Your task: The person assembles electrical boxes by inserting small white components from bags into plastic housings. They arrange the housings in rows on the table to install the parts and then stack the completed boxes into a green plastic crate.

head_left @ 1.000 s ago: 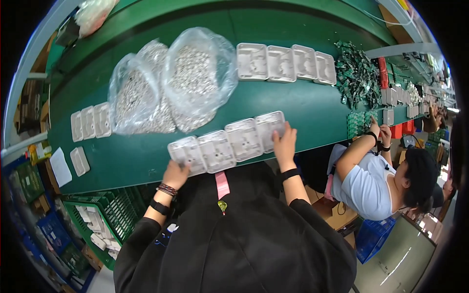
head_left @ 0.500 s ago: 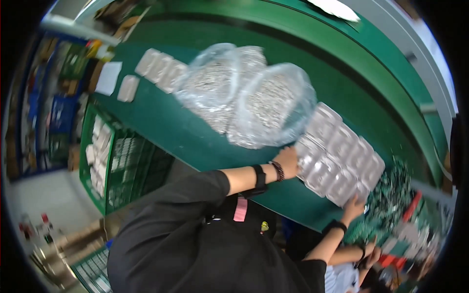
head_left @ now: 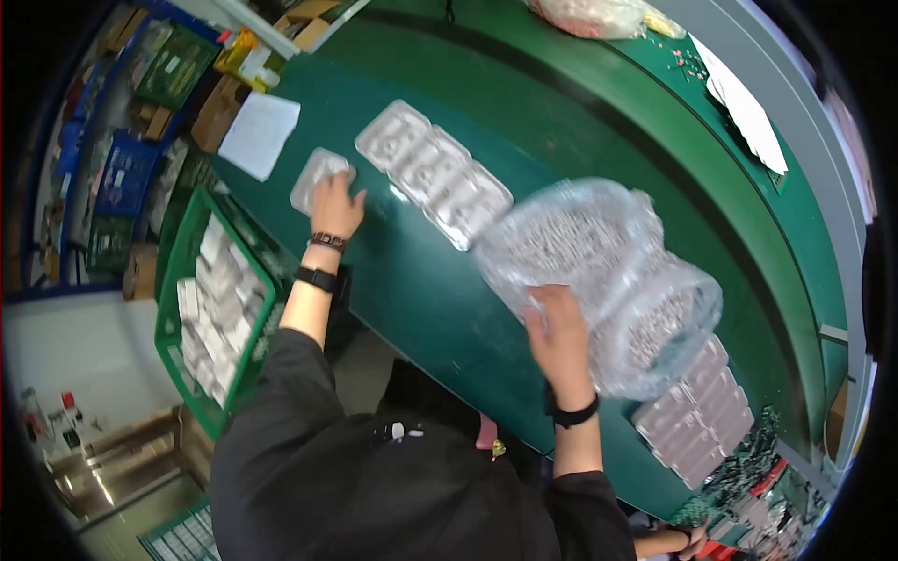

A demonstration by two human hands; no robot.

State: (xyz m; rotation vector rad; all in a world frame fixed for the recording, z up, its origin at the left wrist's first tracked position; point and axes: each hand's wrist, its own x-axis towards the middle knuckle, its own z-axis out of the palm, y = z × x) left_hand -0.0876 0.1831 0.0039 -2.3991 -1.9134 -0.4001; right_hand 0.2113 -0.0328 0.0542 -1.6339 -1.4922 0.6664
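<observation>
My left hand (head_left: 337, 208) rests on a single clear plastic tray (head_left: 311, 180) at the left of the green table. Its thumb stands apart from the fingers, and the fingertips lie over the tray's edge. In front of the big clear plastic bag (head_left: 552, 234), full of small grey pieces, is my right hand (head_left: 563, 341). Its thumb and fingers are spread at the bag's near side; whether they touch the film I cannot tell. A second open bag (head_left: 658, 327) of the same pieces lies beside it. Three joined clear trays (head_left: 430, 173) lie between my left hand and the bags.
More clear trays (head_left: 697, 416) lie in a block right of the bags. A white paper (head_left: 260, 136) is at the table's left end. Below it stands a green crate (head_left: 176, 351) of white pieces. Green strands (head_left: 748, 458) and another person's hand (head_left: 694, 542) are at lower right.
The view has swung left. My left hand has left the tray block and reached the single tray. My right hand has moved from that block to the bag.
</observation>
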